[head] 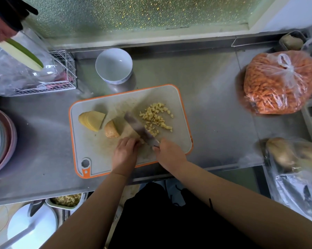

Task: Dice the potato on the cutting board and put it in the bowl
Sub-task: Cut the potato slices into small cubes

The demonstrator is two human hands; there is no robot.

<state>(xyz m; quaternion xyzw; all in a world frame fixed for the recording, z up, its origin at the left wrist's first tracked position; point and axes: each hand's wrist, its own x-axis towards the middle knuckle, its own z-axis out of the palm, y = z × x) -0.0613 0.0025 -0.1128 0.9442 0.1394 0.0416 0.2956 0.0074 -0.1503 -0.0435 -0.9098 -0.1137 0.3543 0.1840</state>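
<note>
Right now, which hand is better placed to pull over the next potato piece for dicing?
Left. The left hand sits nearest the unpeeled potato chunk and stack of slices; the right hand holds the steel knife.

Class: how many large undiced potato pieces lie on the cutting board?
2: a pale yellow sliced stack at the board's left, a skin-on chunk beside it. The left hand may hide another.

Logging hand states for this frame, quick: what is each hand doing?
Left hand: fingers curled, pressing down on a potato piece that it mostly hides.
Right hand: gripping the knife handle.
</note>
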